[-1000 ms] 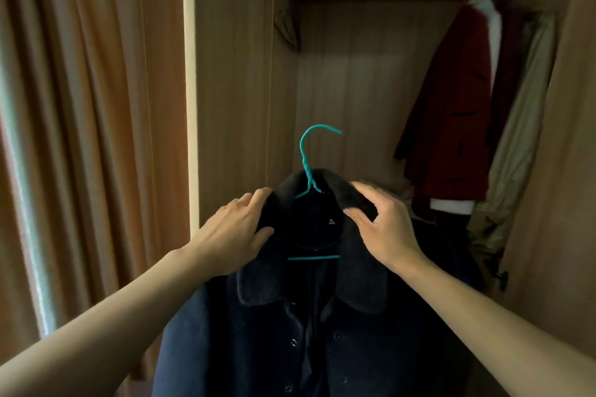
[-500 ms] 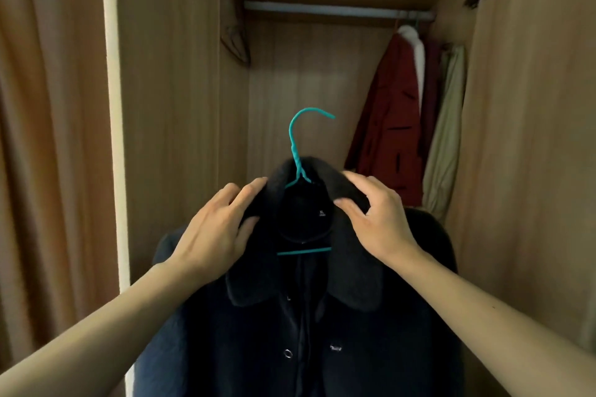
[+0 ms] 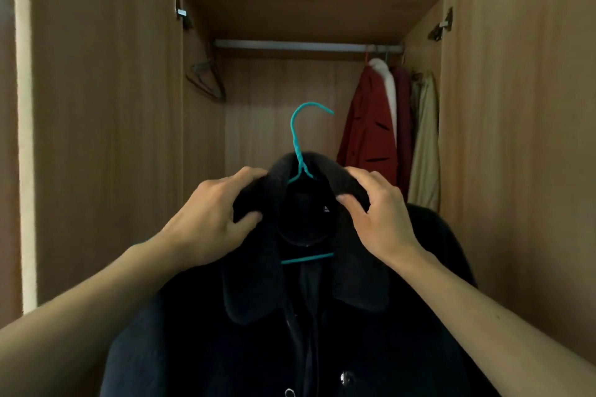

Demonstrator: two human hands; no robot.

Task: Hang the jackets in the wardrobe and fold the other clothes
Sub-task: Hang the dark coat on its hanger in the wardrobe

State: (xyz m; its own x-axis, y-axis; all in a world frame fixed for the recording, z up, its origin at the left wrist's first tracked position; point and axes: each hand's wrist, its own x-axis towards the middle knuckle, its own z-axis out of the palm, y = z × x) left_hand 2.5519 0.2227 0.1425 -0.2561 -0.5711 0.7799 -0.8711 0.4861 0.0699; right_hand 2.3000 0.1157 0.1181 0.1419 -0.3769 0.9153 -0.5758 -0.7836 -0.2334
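A dark navy fleece jacket [image 3: 290, 325] hangs on a teal wire hanger [image 3: 298, 142] that I hold up in front of the open wardrobe. My left hand [image 3: 209, 219] grips the left side of the collar, thumb under and fingers over. On the right side of the collar, my right hand [image 3: 377, 213] grips the same way. The hanger's hook sticks up above the collar, well below the metal rail [image 3: 306, 44]. The jacket's lower part runs out of view.
A red coat [image 3: 371, 126] with a white collar, a dark red garment and a beige one [image 3: 425, 142] hang at the rail's right end. An empty dark hanger [image 3: 206, 80] hangs at the left end. Open wardrobe doors [image 3: 106, 126] flank both sides.
The view has swung left and tilted up, so the wardrobe opening now sits centred with its top and rail in sight. Both hands keep their grip on the collar, held slightly higher.
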